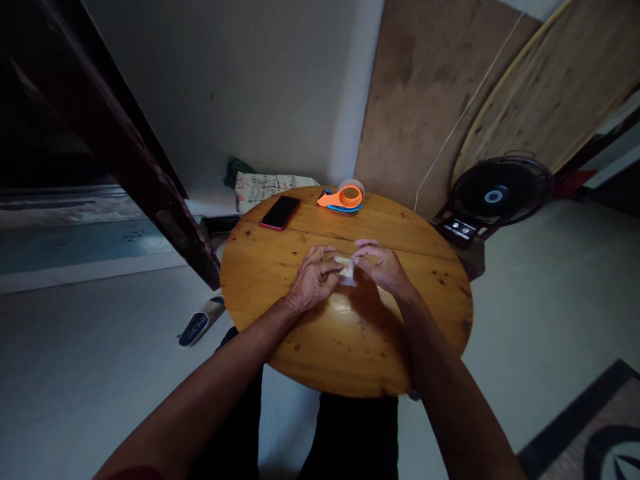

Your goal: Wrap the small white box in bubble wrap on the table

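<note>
Over the middle of a round wooden table (310,353), a small pale flat piece (345,269), possibly folded paper or a banknote, lies between my two hands. Its lower edge looks whitish and faintly see-through. My left hand (314,277) is closed on its left side, with a finger across its face and the thumb low. At its upper right edge, my right hand (381,265) pinches with thumb and forefinger, the other fingers curled. Beyond them stands an orange and blue tape dispenser (343,198) with a roll of tape. A red-edged phone (281,213) rests to its left.
Behind the table lies a printed sack (270,188) against the wall. A black fan (495,193) and a small lit screen (460,229) are at the right. A dark door frame (175,223) rises close by on the left. A slipper (200,323) lies on the floor.
</note>
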Tool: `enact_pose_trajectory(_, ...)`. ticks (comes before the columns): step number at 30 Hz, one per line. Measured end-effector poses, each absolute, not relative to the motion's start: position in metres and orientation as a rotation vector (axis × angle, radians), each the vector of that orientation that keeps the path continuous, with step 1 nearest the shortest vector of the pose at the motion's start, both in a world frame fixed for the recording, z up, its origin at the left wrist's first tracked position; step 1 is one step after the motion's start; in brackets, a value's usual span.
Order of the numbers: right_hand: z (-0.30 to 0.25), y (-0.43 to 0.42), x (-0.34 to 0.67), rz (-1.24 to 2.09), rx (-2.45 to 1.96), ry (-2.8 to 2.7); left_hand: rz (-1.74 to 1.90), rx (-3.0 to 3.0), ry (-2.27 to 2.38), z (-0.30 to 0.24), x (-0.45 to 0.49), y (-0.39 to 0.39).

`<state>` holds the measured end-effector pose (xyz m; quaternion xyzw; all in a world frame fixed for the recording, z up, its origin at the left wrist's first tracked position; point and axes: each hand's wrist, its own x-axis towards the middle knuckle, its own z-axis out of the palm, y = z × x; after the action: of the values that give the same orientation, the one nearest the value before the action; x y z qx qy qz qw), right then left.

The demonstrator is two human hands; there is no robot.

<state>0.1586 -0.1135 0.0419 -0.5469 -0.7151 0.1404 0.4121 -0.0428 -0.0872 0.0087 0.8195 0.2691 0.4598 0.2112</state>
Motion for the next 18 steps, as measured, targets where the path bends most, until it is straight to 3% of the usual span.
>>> enact_pose_trajectory(18,0.022,-0.106,0.135,1.023,-1.323,-1.271,1.216,2.382,0.757,0.014,-0.041,-0.092)
